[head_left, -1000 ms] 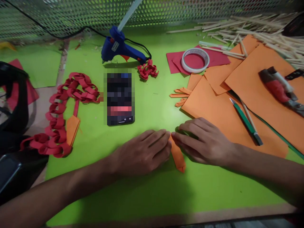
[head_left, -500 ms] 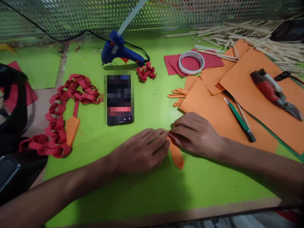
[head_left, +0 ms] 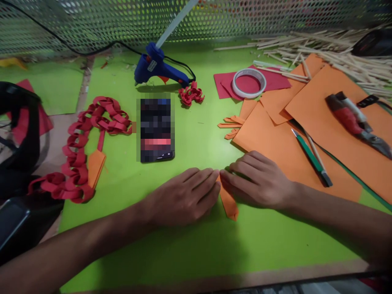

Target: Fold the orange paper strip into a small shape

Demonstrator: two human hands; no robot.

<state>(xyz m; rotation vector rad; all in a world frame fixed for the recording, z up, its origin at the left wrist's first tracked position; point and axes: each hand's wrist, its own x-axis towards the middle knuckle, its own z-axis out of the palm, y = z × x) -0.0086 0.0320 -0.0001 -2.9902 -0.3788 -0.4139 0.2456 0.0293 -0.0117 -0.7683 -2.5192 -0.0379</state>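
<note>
A folded orange paper strip (head_left: 228, 202) lies on the green tabletop, its pointed lower end toward me. Its upper end is pinched between my left hand (head_left: 188, 196) and my right hand (head_left: 260, 179), whose fingertips meet there. Both hands have their fingers pressed together, and the fingers partly hide the top of the strip. Just above my right hand, several small folded orange paper pieces (head_left: 231, 124) stick out beside the orange sheets (head_left: 269, 143). A phone (head_left: 156, 130) with a blurred screen lies beyond my left hand.
A red paper chain (head_left: 76, 153) with an orange folded tag (head_left: 96, 165) lies at left. Toward the back are a blue glue gun (head_left: 162, 67), a red paper flower (head_left: 191, 94) and a tape roll (head_left: 249, 83). Pliers (head_left: 357, 122), a green craft knife (head_left: 312, 159) and wooden sticks (head_left: 324, 49) occupy the right.
The whole view has shifted slightly. My right hand's fingers have eased a little away from my left fingertips, showing more of the orange strip's top; the strip stays in place.
</note>
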